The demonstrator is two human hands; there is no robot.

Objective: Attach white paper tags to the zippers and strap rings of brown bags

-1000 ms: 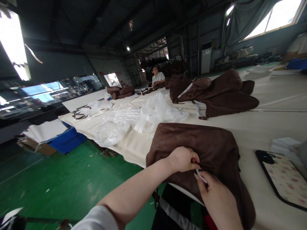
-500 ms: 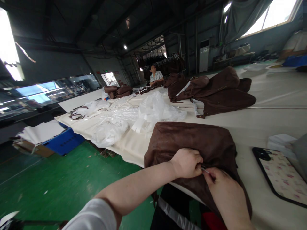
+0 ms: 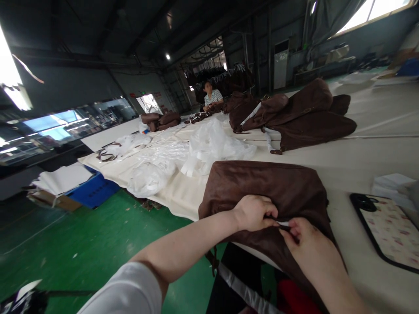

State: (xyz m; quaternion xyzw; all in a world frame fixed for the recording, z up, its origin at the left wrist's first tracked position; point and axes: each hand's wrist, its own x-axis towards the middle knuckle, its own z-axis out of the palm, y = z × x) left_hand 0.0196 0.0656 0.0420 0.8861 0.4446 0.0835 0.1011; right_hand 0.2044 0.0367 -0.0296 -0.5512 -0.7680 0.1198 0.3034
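A dark brown bag [image 3: 262,179] lies across the near edge of the cream-covered table. My left hand [image 3: 257,212] rests on it with fingers closed at a slit or seam; what they pinch is too small to name. Close by on the right, my right hand [image 3: 299,235] has thumb and fingers pressed together around one end of a small white strip [image 3: 283,223]. The strip's other end reaches the fingertips of my left hand. A strap in pale wrapping [image 3: 242,288] hangs below the bag.
Clear plastic bags [image 3: 212,146] lie beyond the bag. More brown bags [image 3: 304,117] are at the back right. A phone [image 3: 388,226] and folded white paper [image 3: 393,185] are on the right. A person [image 3: 212,98] sits at the far end. A blue box [image 3: 94,192] stands left.
My right hand has moved slightly up and right, and more of the white strip shows between the hands. The camera view has shifted a little.
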